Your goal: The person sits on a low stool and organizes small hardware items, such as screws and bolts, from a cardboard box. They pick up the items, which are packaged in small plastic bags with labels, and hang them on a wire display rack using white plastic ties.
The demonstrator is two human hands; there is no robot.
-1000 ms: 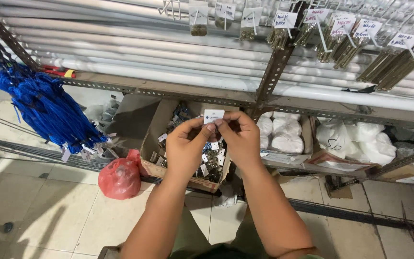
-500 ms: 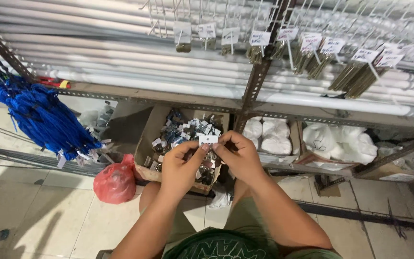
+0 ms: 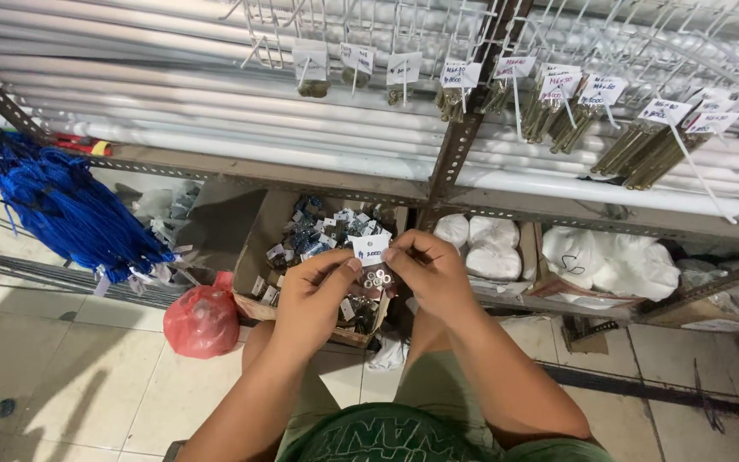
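Note:
My left hand (image 3: 314,295) and my right hand (image 3: 425,269) together pinch a small clear bag of metal washers with a white paper tag (image 3: 372,261), held in front of me above my knees. Right behind it is an open cardboard box (image 3: 254,257) on the floor under the shelf, filled with several similar small tagged bags of hardware. Both hands grip the bag at its top corners, thumbs and forefingers closed on it.
A metal shelf rack (image 3: 455,158) carries long white pipes (image 3: 173,94). Tagged bundles of brass bolts (image 3: 643,145) hang from wire hooks above. Blue cords (image 3: 62,205) hang at left, a red plastic bag (image 3: 201,318) sits on the tile floor, white sacks (image 3: 609,261) lie at right.
The view has tilted down and closer. My hands have lowered the small bag slightly toward me, still pinched between both, in front of the cardboard box.

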